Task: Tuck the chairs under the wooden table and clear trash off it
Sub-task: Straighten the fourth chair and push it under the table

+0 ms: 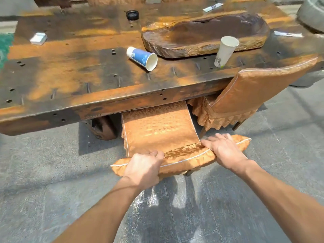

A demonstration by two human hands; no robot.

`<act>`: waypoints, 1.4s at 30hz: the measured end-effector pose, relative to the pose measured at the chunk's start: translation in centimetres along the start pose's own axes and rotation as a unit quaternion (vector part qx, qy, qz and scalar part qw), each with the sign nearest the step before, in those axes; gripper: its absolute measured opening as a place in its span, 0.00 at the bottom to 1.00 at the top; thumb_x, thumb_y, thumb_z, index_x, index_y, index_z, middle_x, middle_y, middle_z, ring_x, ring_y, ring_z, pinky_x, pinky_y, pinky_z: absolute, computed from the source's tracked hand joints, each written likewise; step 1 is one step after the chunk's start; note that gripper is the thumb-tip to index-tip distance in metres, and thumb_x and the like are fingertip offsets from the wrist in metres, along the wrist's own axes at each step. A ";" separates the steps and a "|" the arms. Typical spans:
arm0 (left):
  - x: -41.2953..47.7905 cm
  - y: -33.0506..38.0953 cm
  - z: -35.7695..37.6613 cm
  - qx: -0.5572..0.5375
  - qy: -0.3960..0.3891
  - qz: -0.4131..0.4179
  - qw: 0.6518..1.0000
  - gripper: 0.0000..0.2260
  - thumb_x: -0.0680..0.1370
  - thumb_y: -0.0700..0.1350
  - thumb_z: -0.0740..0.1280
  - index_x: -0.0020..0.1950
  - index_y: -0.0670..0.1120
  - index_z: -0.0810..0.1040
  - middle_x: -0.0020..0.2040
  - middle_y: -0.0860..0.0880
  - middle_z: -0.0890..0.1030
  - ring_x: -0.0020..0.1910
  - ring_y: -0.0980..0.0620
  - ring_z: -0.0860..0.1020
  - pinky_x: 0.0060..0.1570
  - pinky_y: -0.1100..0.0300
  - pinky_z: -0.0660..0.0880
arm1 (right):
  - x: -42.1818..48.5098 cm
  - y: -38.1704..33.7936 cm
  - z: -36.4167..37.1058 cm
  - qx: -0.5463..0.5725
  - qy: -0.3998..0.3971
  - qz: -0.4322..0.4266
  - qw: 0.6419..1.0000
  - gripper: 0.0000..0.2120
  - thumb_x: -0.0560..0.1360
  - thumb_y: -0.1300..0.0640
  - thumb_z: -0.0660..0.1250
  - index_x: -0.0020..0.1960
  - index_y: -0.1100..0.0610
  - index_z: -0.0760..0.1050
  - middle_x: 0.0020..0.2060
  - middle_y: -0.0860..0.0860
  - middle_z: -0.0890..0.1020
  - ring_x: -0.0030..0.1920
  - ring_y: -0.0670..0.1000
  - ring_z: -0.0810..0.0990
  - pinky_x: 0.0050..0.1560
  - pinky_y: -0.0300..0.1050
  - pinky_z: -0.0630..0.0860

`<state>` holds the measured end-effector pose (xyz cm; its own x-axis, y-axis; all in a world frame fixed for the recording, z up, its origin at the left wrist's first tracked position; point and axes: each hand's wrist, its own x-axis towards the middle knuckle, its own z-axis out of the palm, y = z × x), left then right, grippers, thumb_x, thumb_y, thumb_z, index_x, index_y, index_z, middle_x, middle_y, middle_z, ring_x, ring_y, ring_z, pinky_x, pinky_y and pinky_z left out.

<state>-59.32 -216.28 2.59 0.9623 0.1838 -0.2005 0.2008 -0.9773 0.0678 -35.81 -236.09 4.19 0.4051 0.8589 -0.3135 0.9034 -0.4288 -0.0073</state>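
Note:
An orange fabric-covered chair (157, 130) stands in front of me with its seat partly under the wooden table (73, 81). My left hand (142, 166) grips the top of its backrest. My right hand (223, 150) rests on the same backrest top, fingers spread over it. A second orange chair (254, 90) stands at the right, its seat under the table edge. On the table lie a blue paper cup (142, 57) on its side, an upright white paper cup (225, 50), a black lid (132, 14), a small white packet (38, 38) and two paper wrappers (287, 34).
A large carved wooden tray (206, 32) sits on the table's right half. A thick wooden table leg (101, 128) stands left of the chair. Grey stone paving (52, 181) surrounds me. A grey stone object (312, 16) is at the far right.

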 end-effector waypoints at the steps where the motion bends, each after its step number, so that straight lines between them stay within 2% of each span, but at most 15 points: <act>1: 0.5 0.1 0.1 -0.004 0.000 -0.002 1.000 0.22 0.64 0.54 0.74 0.51 0.50 0.69 0.42 0.51 0.79 0.38 0.47 0.79 0.30 0.56 0.69 | 0.3 0.6 -0.2 0.002 -0.006 -0.009 1.000 0.30 0.68 0.67 0.67 0.65 0.44 0.75 0.58 0.46 0.81 0.62 0.59 0.76 0.53 0.51 0.60; 6: 0.8 0.4 -0.4 -0.012 -0.019 -0.007 1.000 0.22 0.68 0.55 0.74 0.51 0.49 0.66 0.39 0.50 0.74 0.31 0.50 0.68 0.28 0.55 0.69 | 0.7 2.4 -0.3 -0.010 -0.026 -0.071 0.997 0.32 0.61 0.69 0.67 0.58 0.42 0.71 0.47 0.40 0.79 0.50 0.54 0.76 0.46 0.49 0.61; 8: 2.0 0.8 -1.7 -0.018 -0.034 -0.004 0.999 0.19 0.68 0.49 0.72 0.52 0.49 0.65 0.39 0.49 0.75 0.31 0.50 0.69 0.28 0.54 0.70 | 0.9 3.8 -0.9 0.007 -0.024 -0.063 0.998 0.34 0.60 0.69 0.67 0.58 0.41 0.70 0.49 0.40 0.79 0.53 0.55 0.78 0.49 0.50 0.62; 11: 4.7 1.2 -4.0 0.011 -0.023 0.024 0.999 0.16 0.67 0.42 0.66 0.52 0.48 0.68 0.41 0.49 0.77 0.34 0.47 0.75 0.27 0.57 0.62 | 0.8 5.8 -2.0 0.026 -0.051 -0.041 0.998 0.35 0.61 0.68 0.66 0.61 0.40 0.67 0.54 0.41 0.79 0.59 0.55 0.79 0.59 0.56 0.69; 13: 6.1 1.0 -5.5 0.040 -0.033 0.051 0.997 0.15 0.67 0.42 0.65 0.52 0.48 0.68 0.42 0.48 0.78 0.37 0.46 0.78 0.30 0.55 0.63 | 0.2 6.2 -2.2 0.047 -0.058 -0.023 0.997 0.35 0.61 0.68 0.65 0.61 0.40 0.68 0.57 0.41 0.79 0.62 0.54 0.78 0.62 0.59 0.69; 16: 6.3 -1.0 -6.5 0.064 -0.048 0.069 0.994 0.18 0.69 0.46 0.65 0.57 0.48 0.69 0.46 0.47 0.79 0.42 0.44 0.79 0.33 0.53 0.69 | 0.2 4.5 -1.8 0.072 -0.037 -0.020 0.997 0.34 0.60 0.69 0.66 0.60 0.41 0.69 0.57 0.41 0.81 0.63 0.56 0.77 0.58 0.54 0.67; 18: 5.3 -2.9 -6.7 0.066 -0.057 0.051 0.995 0.19 0.70 0.49 0.62 0.61 0.48 0.69 0.50 0.47 0.79 0.45 0.45 0.79 0.38 0.52 0.76 | 1.3 2.8 -1.9 0.065 -0.005 -0.039 0.997 0.33 0.60 0.67 0.68 0.59 0.42 0.70 0.57 0.42 0.83 0.62 0.55 0.77 0.52 0.51 0.63; 20: 4.2 -4.8 -6.4 0.072 -0.072 0.020 0.995 0.20 0.72 0.50 0.62 0.63 0.49 0.69 0.52 0.49 0.79 0.47 0.47 0.80 0.42 0.51 0.78 | 3.2 1.0 -2.7 0.050 0.020 -0.062 0.997 0.33 0.63 0.67 0.69 0.62 0.41 0.69 0.58 0.43 0.82 0.63 0.55 0.76 0.53 0.52 0.63; 22: 3.2 -5.7 -5.8 0.069 -0.071 -0.012 0.995 0.19 0.72 0.49 0.64 0.62 0.50 0.69 0.52 0.51 0.79 0.48 0.49 0.80 0.41 0.53 0.77 | 4.9 -0.3 -3.6 0.036 0.018 -0.075 0.996 0.38 0.66 0.70 0.69 0.69 0.41 0.68 0.61 0.45 0.82 0.68 0.58 0.74 0.58 0.56 0.63; 29: 4.7 -5.3 -3.2 0.052 -0.045 -0.053 0.996 0.18 0.69 0.44 0.65 0.58 0.49 0.70 0.48 0.51 0.79 0.44 0.49 0.79 0.35 0.56 0.74 | 9.0 1.0 -4.2 -0.019 -0.022 -0.093 0.995 0.36 0.70 0.75 0.65 0.71 0.48 0.69 0.59 0.51 0.83 0.71 0.59 0.71 0.65 0.62 0.65; 32: 6.1 -6.7 -3.1 0.046 -0.022 -0.065 0.997 0.17 0.67 0.44 0.66 0.55 0.49 0.70 0.43 0.52 0.77 0.41 0.48 0.78 0.35 0.55 0.75 | 11.2 1.3 -4.5 -0.027 0.001 -0.103 0.994 0.31 0.69 0.76 0.65 0.64 0.48 0.71 0.49 0.48 0.83 0.60 0.56 0.73 0.54 0.55 0.62; 35: 8.2 -8.2 -3.2 0.036 -0.019 -0.083 0.996 0.15 0.65 0.43 0.66 0.51 0.50 0.69 0.37 0.55 0.71 0.37 0.50 0.76 0.33 0.56 0.74 | 13.6 2.1 -5.2 -0.010 0.019 -0.097 0.995 0.31 0.65 0.80 0.63 0.55 0.49 0.70 0.40 0.48 0.79 0.49 0.52 0.66 0.51 0.52 0.60; 37: 9.6 -9.1 -3.4 0.029 -0.008 -0.092 0.995 0.15 0.65 0.42 0.67 0.47 0.51 0.67 0.36 0.56 0.70 0.37 0.51 0.76 0.34 0.56 0.75 | 15.1 2.7 -5.7 -0.010 0.018 -0.097 0.995 0.30 0.62 0.81 0.66 0.51 0.50 0.70 0.39 0.48 0.79 0.51 0.53 0.69 0.53 0.54 0.62; 40: 11.6 -10.6 -3.6 0.034 0.003 -0.097 0.995 0.16 0.64 0.43 0.68 0.48 0.52 0.69 0.41 0.55 0.77 0.42 0.51 0.77 0.39 0.56 0.74 | 17.6 3.4 -6.4 -0.002 0.012 -0.096 0.995 0.30 0.60 0.78 0.69 0.52 0.51 0.71 0.45 0.48 0.82 0.61 0.57 0.73 0.57 0.57 0.63; 42: 12.8 -11.6 -4.0 0.037 0.009 -0.116 0.992 0.17 0.63 0.43 0.69 0.50 0.52 0.70 0.43 0.55 0.76 0.45 0.50 0.77 0.40 0.56 0.70 | 19.3 3.5 -6.7 -0.008 0.026 -0.096 0.995 0.27 0.59 0.77 0.65 0.48 0.50 0.67 0.44 0.47 0.81 0.54 0.55 0.72 0.53 0.54 0.61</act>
<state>-48.59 -202.13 3.11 0.8949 0.4062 -0.1847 0.4041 -0.9133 -0.0507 -23.85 -219.12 4.43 0.2311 0.9383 -0.2573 0.9667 -0.2512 -0.0478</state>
